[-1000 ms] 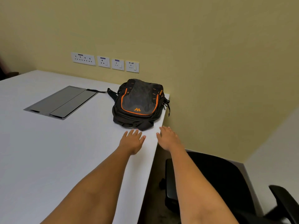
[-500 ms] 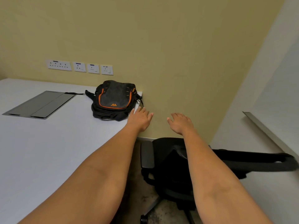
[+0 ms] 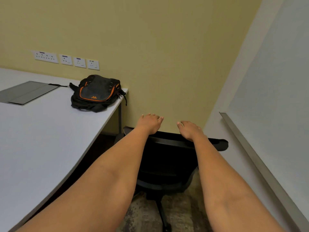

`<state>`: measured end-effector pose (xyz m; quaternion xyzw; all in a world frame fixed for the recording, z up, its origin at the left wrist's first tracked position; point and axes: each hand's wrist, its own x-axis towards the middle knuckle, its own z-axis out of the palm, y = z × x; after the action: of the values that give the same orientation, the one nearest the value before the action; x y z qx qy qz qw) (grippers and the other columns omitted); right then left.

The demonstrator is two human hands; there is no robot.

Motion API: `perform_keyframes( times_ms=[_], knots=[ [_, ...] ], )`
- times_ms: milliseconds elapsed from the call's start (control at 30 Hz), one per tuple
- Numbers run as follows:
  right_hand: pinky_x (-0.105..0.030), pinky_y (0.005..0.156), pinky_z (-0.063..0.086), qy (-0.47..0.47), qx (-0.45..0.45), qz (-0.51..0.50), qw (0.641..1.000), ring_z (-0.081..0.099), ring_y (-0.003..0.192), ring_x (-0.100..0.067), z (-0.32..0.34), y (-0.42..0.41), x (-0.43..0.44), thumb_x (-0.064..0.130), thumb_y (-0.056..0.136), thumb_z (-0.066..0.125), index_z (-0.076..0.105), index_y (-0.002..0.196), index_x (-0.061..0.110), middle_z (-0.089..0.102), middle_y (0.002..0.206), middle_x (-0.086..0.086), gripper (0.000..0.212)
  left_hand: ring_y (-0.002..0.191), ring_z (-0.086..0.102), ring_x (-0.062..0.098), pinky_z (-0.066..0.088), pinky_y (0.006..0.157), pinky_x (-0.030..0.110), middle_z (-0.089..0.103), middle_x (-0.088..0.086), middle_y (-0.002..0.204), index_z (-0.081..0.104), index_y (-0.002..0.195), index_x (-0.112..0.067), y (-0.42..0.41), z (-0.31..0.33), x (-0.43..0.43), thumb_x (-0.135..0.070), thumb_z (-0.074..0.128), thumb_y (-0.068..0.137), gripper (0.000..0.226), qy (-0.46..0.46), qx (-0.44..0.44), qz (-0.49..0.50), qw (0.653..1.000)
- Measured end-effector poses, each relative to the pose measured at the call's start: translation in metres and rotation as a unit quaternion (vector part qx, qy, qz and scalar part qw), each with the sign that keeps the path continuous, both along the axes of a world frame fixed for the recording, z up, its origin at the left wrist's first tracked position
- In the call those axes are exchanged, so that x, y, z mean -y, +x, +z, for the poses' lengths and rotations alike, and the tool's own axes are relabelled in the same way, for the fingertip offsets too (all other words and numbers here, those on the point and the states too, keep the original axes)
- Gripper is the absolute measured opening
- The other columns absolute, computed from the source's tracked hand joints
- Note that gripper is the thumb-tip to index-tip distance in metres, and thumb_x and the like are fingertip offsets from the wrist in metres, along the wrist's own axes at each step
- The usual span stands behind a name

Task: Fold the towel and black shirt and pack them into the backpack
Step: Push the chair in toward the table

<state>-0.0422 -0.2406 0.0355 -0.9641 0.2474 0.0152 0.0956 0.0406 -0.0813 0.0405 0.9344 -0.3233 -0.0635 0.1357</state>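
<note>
backpack [image 3: 97, 92] is lying flat on the far corner of the table [image 3: 41, 139], upper left of the frame, ready for packing; left hand [image 3: 149, 123] and right hand [image 3: 189, 129] are hovering empty, fingers relaxed, over the chair [image 3: 167, 156] at centre, probably seeking the unseen towel and shirt

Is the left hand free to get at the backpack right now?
Probably yes: the left hand is open and empty, and nothing stands between it and the backpack on the corner of the table.
</note>
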Motion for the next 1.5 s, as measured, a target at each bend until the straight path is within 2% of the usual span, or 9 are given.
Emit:
perform_keyframes(
  times_ms=[133, 267, 400, 533, 833, 1100, 1367, 1500],
  knots=[
    [-0.043, 0.114, 0.02, 0.043, -0.029, 0.009, 0.999, 0.03, 0.14, -0.028, -0.016, -0.022, 0.012, 0.047, 0.101, 0.014, 0.034, 0.146, 0.017, 0.031, 0.153, -0.007, 0.058, 0.138, 0.033, 0.027, 0.011, 0.117, 0.047, 0.041, 0.01, 0.147, 0.04, 0.142, -0.014, -0.027, -0.019, 0.012, -0.041, 0.011, 0.102, 0.056, 0.046, -0.044, 0.028, 0.998],
    [-0.046, 0.113, 0.015, 0.041, -0.074, -0.002, 0.996, 0.035, 0.137, -0.027, -0.019, -0.024, 0.012, 0.055, 0.098, 0.011, 0.041, 0.142, 0.028, 0.039, 0.149, -0.003, 0.06, 0.139, 0.033, 0.027, 0.007, 0.117, 0.049, 0.039, 0.009, 0.149, 0.037, 0.145, -0.021, -0.031, -0.024, 0.013, -0.048, 0.005, 0.1, 0.061, 0.092, -0.079, 0.054, 0.991],
    [-0.042, 0.112, 0.018, 0.033, -0.097, -0.029, 0.994, 0.039, 0.135, -0.026, -0.021, -0.02, 0.013, 0.059, 0.096, 0.012, 0.048, 0.138, 0.025, 0.043, 0.147, -0.004, 0.065, 0.139, 0.033, 0.028, 0.005, 0.116, 0.051, 0.039, 0.006, 0.149, 0.038, 0.144, -0.027, -0.028, -0.025, 0.017, -0.048, 0.008, 0.1, 0.057, 0.121, -0.086, 0.063, 0.987],
    [-0.041, 0.111, 0.021, 0.032, -0.095, -0.038, 0.994, 0.043, 0.132, -0.025, -0.024, -0.022, 0.014, 0.059, 0.096, 0.017, 0.053, 0.134, 0.023, 0.047, 0.144, -0.004, 0.063, 0.133, 0.04, 0.028, 0.008, 0.115, 0.05, 0.046, 0.007, 0.144, 0.047, 0.138, -0.024, -0.028, -0.03, 0.02, -0.048, 0.011, 0.098, 0.058, 0.127, -0.098, 0.073, 0.984],
    [-0.037, 0.098, 0.03, 0.028, -0.074, -0.022, 0.997, 0.053, 0.116, -0.023, -0.027, -0.037, 0.007, 0.05, 0.095, 0.02, 0.062, 0.119, 0.024, 0.06, 0.128, -0.002, 0.055, 0.119, 0.05, 0.028, 0.021, 0.107, 0.045, 0.057, 0.009, 0.13, 0.057, 0.125, -0.019, -0.045, -0.031, 0.013, -0.049, 0.015, 0.096, 0.059, 0.127, -0.083, 0.088, 0.985],
    [-0.038, 0.098, 0.031, 0.022, -0.07, 0.018, 0.997, 0.052, 0.118, -0.025, -0.026, -0.06, 0.012, 0.048, 0.094, 0.022, 0.06, 0.123, 0.024, 0.058, 0.131, -0.003, 0.054, 0.12, 0.05, 0.028, 0.021, 0.107, 0.046, 0.056, 0.009, 0.131, 0.056, 0.127, -0.02, -0.078, -0.035, 0.013, -0.052, 0.016, 0.094, 0.061, 0.117, -0.079, 0.135, 0.981],
    [-0.038, 0.09, 0.034, 0.018, -0.034, 0.117, 0.992, 0.056, 0.107, -0.026, -0.026, -0.118, 0.029, 0.046, 0.093, 0.025, 0.065, 0.109, 0.022, 0.064, 0.118, -0.003, 0.05, 0.122, 0.049, 0.027, 0.022, 0.108, 0.046, 0.056, 0.009, 0.131, 0.055, 0.128, -0.02, -0.158, -0.036, 0.02, -0.048, 0.016, 0.095, 0.058, 0.071, -0.077, 0.205, 0.973],
    [-0.036, 0.082, 0.036, 0.015, -0.035, 0.152, 0.988, 0.058, 0.1, -0.025, -0.024, -0.15, 0.036, 0.046, 0.09, 0.028, 0.066, 0.1, 0.024, 0.066, 0.11, -0.003, 0.045, 0.112, 0.055, 0.027, 0.022, 0.109, 0.048, 0.063, 0.009, 0.117, 0.062, 0.116, -0.018, -0.206, -0.035, 0.025, -0.044, 0.018, 0.097, 0.054, 0.043, -0.075, 0.232, 0.969]
  ],
)
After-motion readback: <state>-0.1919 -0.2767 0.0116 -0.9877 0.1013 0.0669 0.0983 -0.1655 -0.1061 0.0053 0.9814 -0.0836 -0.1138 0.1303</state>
